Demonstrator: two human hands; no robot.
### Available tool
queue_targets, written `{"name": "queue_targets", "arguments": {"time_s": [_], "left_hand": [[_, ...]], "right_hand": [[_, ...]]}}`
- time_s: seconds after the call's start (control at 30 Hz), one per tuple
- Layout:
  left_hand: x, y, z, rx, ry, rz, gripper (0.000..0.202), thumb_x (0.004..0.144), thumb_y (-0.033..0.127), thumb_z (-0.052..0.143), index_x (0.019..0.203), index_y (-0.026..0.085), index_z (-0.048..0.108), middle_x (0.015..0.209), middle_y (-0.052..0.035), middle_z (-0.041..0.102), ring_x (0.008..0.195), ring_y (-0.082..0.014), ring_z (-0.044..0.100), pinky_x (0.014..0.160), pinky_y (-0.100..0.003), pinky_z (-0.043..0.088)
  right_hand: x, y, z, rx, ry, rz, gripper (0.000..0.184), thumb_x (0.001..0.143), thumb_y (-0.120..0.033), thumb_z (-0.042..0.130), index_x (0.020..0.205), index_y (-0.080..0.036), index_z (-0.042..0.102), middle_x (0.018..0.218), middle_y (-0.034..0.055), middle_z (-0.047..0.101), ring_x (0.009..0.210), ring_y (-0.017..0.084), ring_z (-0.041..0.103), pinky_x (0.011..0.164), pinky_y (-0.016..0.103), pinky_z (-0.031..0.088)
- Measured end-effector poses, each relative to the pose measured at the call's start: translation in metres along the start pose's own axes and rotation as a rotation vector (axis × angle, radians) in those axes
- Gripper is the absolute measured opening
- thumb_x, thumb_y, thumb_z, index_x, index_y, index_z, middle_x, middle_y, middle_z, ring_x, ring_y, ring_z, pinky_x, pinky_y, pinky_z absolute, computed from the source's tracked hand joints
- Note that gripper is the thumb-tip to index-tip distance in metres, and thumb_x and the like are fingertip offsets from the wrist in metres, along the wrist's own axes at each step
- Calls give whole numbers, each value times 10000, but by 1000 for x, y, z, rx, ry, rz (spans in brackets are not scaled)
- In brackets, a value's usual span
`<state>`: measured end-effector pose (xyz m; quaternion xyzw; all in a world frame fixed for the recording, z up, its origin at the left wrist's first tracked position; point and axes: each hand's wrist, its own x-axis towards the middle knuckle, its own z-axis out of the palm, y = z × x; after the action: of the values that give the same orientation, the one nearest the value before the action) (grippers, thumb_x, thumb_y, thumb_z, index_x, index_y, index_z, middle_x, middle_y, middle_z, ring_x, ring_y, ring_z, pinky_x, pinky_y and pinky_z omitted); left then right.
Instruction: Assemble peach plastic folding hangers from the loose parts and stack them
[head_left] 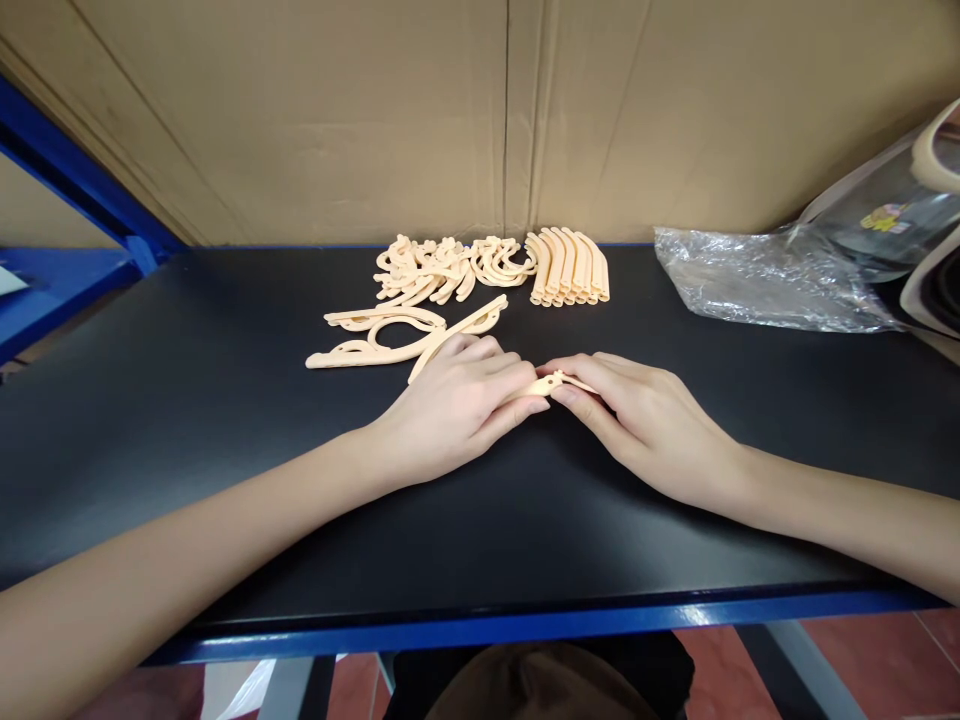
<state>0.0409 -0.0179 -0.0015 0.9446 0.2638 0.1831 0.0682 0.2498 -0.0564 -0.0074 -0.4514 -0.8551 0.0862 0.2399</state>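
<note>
My left hand [461, 405] is closed around a peach plastic hanger arm [534, 388], most of it hidden under my fingers. My right hand [656, 420] pinches a thin peach plastic piece [577, 382] that meets the arm's holed end between my two hands. Just beyond my left hand lie several assembled peach folding hangers [409, 348], partly overlapping. Behind these are a loose pile of small hook-shaped pieces [431, 268], some curved rings [496, 262] and a neat stack of curved hanger arms [568, 265].
The black tabletop [225, 420] has a blue front edge [525, 628]. Cardboard [337, 120] stands upright along the back. A crumpled clear plastic bag [765, 280] lies at the right, beside a transparent container [870, 215]. A blue frame post [75, 160] rises at the left.
</note>
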Motion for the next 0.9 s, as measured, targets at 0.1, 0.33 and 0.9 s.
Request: {"name": "queue_targets", "arguments": {"time_s": [0.1, 0.33, 0.9], "left_hand": [[0, 0, 0, 24, -6, 8, 321, 1006, 359, 369, 806, 170, 535, 773, -15, 584, 765, -178, 450, 773, -331, 305], [-2, 1, 0, 48, 3, 47, 341, 1013, 353, 335, 840, 168, 563, 799, -26, 603, 781, -182, 454, 788, -342, 315], [-2, 3, 1, 69, 7, 84, 350, 1017, 327, 317, 817, 166, 555, 791, -31, 607, 764, -180, 460, 780, -336, 333]], "right_hand": [[0, 1, 1, 12, -39, 6, 287, 1014, -327, 350, 1046, -173, 590, 941, 52, 682, 821, 173, 647, 756, 311, 494], [-3, 0, 2, -23, -53, -59, 292, 1022, -305, 315, 1047, -146, 559, 874, 60, 682, 743, 170, 651, 660, 284, 482], [-3, 2, 2, -340, 30, -292, 253, 991, -204, 337, 861, -151, 548, 704, 27, 609, 611, 139, 572, 500, 271, 343]]}}
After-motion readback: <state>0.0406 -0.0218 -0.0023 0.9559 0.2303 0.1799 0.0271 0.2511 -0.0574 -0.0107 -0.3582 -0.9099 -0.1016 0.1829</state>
